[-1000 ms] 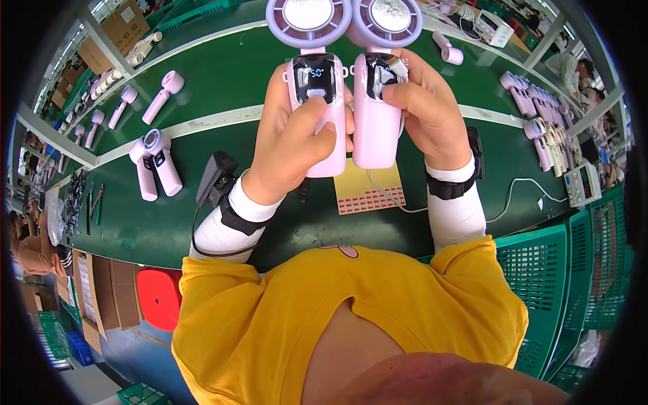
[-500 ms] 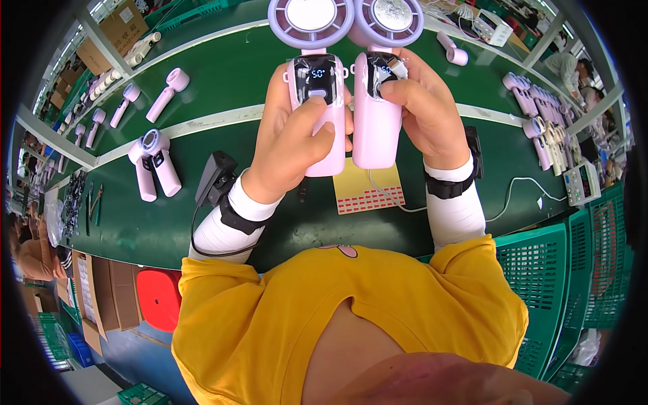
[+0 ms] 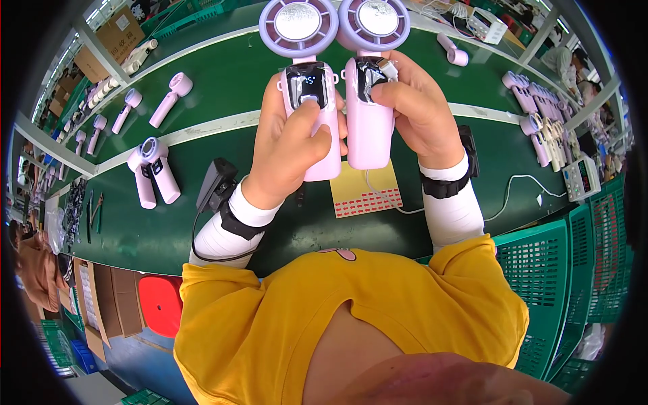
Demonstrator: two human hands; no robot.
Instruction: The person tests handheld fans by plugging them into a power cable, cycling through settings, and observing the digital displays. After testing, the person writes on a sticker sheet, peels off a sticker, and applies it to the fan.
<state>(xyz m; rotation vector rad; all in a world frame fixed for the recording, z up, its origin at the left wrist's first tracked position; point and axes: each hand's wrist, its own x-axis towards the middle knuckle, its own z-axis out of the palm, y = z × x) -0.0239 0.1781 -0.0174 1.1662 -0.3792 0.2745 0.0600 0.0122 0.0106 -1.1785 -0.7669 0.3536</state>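
Two pink handheld fans with purple ring heads are held upright side by side above the bench. My left hand is wrapped round the left fan, its thumb on the button under a lit display. Round the right fan my right hand is closed, with the thumb on its dark panel. A white cable plug shows beside that panel, next to my right fingers. Below the fans lies a yellow sheet with rows of red arrow stickers. A white cable runs across it.
A pair of pink fans lies left on the green bench; more fans lie farther back. At the right stand a row of fans, a small meter box and green crates. A red stool is lower left.
Both fans have shifted slightly left in my hands. The left fan's display shows a different reading. The digits on the right fan's panel no longer show past my thumb.
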